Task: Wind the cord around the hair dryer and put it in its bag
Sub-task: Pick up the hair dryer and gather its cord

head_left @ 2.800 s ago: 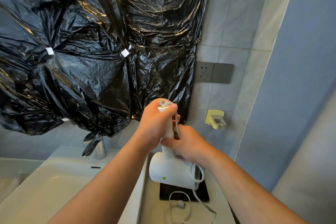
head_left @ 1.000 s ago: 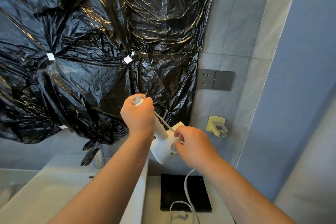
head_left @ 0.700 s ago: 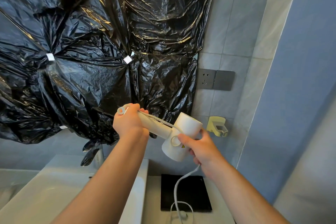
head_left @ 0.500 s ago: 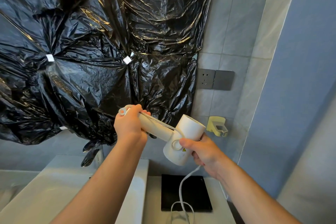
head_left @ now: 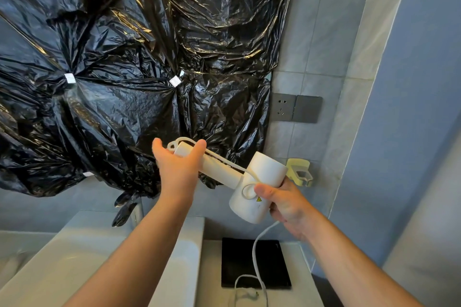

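The white plastic hair dryer hung above the pale bench. The right hand clamped its barrel, thumb pinning the white cord. The left hand cupped the handle, fingers apart. I judged each turn needed tension. Slack trailed over the flat black bag, and the wall stood close behind.

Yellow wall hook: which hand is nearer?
Right. The right hand grips the barrel of the hair dryer just below and left of the yellow wall hook. The left hand is at the handle's end, farther left, past the whole dryer.
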A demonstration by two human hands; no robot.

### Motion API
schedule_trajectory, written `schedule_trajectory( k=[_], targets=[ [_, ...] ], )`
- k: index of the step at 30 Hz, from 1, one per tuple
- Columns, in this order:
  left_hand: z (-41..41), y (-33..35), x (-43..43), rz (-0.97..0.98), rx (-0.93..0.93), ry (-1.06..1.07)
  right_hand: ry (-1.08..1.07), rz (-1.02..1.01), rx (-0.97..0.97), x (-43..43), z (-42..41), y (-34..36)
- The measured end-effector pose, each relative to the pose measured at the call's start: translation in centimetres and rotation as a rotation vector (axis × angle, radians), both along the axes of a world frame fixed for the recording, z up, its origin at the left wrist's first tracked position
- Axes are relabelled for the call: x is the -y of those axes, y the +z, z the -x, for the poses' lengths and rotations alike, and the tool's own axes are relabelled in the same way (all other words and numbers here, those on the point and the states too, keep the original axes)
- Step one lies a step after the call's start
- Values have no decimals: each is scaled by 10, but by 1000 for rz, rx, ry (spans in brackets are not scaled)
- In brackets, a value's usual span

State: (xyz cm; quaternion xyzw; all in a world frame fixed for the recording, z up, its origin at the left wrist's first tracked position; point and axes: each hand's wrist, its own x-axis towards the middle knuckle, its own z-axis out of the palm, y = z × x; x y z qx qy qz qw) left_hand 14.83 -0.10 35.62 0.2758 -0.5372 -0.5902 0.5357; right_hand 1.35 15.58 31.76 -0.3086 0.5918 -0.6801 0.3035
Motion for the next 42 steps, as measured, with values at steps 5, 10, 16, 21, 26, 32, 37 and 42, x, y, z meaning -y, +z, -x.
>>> schedule_trajectory(
  k=[5, 10, 16, 21, 26, 32, 37, 42],
  targets=[
    [-22, -9, 15, 1660, 635, 187, 4, 13, -7, -7, 10, 0],
    [-6, 7, 15, 1861, 1143, -11, 73, -21, -28, -11, 12, 5],
    [-1, -1, 14, 1766, 1300, -65, -259, -382, -535, -16, 10, 33],
    [7, -15, 5, 1730, 1263, 77, -366, -558, -1144, -16, -17, 51],
    [5, -10, 4, 1911, 1091, 20, -227, -549, -1243, -14, -24, 56],
    [-6, -18, 13, 2142, 974, -89, -125, -587, -1330, -17, -18, 76],
    [-11, -21, 13, 2053, 1029, -159, -36, -627, -1324, -15, -11, 83],
    [-3, -16, 3, 1842, 1171, -51, 78, -554, -1453, -7, -28, 82]
  ],
)
